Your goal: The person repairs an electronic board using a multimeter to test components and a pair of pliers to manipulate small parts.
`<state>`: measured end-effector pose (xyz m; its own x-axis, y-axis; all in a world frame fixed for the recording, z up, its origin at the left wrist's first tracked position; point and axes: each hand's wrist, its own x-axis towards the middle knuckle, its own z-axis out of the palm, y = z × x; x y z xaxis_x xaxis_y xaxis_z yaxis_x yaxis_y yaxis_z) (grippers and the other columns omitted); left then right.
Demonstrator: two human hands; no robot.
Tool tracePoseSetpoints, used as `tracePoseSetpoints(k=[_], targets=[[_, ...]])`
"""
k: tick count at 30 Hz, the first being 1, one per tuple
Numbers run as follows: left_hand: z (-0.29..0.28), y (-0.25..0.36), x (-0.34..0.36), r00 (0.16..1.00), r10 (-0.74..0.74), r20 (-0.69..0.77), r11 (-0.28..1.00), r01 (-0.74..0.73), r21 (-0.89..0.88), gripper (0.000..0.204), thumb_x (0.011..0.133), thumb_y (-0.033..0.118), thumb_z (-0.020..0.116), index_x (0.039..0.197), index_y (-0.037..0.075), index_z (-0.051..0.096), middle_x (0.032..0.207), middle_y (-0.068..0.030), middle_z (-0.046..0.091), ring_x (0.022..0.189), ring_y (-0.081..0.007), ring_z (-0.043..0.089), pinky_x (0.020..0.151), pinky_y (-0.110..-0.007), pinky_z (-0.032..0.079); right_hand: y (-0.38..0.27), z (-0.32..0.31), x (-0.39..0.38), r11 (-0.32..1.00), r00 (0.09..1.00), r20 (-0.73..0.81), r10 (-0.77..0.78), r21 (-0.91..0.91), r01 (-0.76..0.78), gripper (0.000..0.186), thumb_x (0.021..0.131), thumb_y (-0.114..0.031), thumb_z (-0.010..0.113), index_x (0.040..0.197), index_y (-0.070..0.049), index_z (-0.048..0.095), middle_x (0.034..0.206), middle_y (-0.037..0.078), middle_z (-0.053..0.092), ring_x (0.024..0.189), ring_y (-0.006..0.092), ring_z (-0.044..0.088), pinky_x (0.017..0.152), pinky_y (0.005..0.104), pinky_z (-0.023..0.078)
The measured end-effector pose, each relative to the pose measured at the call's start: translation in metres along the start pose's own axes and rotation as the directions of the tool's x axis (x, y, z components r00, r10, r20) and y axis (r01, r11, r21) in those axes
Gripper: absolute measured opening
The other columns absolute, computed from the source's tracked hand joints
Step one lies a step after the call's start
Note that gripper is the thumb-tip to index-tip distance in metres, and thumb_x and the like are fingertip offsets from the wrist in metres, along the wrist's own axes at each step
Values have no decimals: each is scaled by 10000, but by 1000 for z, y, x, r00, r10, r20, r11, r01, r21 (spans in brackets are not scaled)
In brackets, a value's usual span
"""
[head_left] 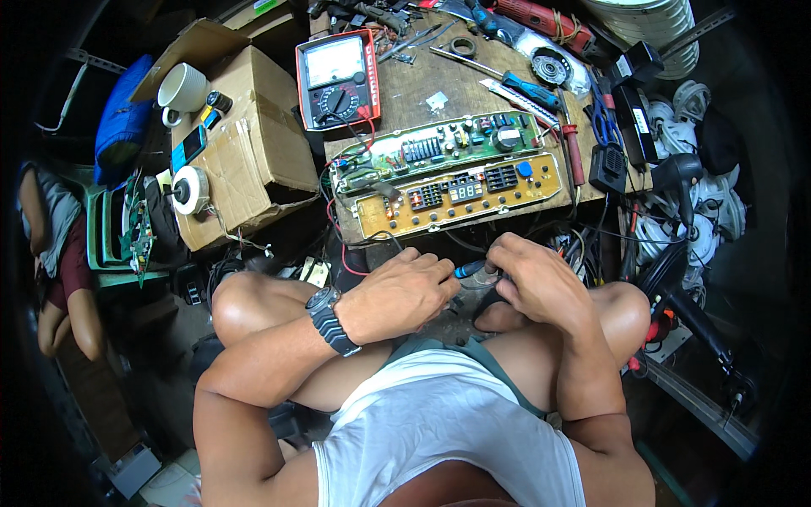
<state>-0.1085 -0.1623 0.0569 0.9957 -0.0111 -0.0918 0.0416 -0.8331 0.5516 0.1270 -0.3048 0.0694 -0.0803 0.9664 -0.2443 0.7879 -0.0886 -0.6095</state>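
Note:
My left hand (401, 291), with a black watch on its wrist, is closed around the end of a slim blue-and-black tool (469, 269); its exact kind is unclear. Facing it, my right hand (541, 283) has its fingers curled in a pinch, and what they hold is hidden. Both hands are over my lap, below the bench's front edge. Just beyond them on the bench lie a green circuit board (439, 148) full of components and a tan control board (465, 198) with a small digit display. An analog multimeter (338, 80) in a red case stands behind to the left.
A cardboard box (245, 144) at left carries a white cup (183, 87) and small parts. Along the wooden bench (405, 93) lie a blue-handled screwdriver (530, 89), a tape roll (462, 46) and a red power tool (545, 24). Cables hang at right. Another person (63, 253) is far left.

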Motion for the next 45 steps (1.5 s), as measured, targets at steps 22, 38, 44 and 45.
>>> tracePoseSetpoints(k=[22, 38, 44, 45], targets=[[-5, 3, -3, 1000, 8, 3, 1000, -8, 5, 162, 947, 119, 710, 1090, 43, 694, 1066, -106, 647, 1040, -283, 673, 917, -424, 501, 0, -9, -3, 996, 998, -40, 57, -63, -60, 240, 875, -78, 807, 1074, -30, 681, 1104, 146, 658, 1093, 407, 696, 909, 533, 584], [-7, 1, -1, 1000, 11, -2, 999, -11, 32, 273, 954, 116, 697, 1214, 42, 733, 1150, -110, 671, 1144, -291, 652, 1003, -431, 508, 12, 3, 0, 995, 996, -14, 89, -45, -90, 251, 895, -44, 772, 1135, -20, 703, 1119, 170, 680, 1093, 426, 704, 916, 532, 584], [-1, -1, 3, 993, 61, -99, 998, -62, -10, 286, 938, 111, 727, 1217, 50, 736, 1140, -112, 666, 1177, -305, 653, 1022, -445, 515, 10, 10, 0, 1000, 1000, 26, 9, 2, -10, 254, 916, -43, 752, 1167, -22, 719, 1132, 171, 694, 1079, 426, 713, 909, 518, 588], [-1, 0, 3, 994, 31, -108, 998, -36, -45, 291, 936, 111, 734, 1220, 48, 733, 1132, -120, 663, 1156, -316, 661, 1002, -450, 526, 11, 11, 0, 1000, 999, 43, -7, 2, 7, 251, 919, -45, 750, 1167, -22, 721, 1131, 171, 694, 1074, 425, 715, 907, 518, 589]])
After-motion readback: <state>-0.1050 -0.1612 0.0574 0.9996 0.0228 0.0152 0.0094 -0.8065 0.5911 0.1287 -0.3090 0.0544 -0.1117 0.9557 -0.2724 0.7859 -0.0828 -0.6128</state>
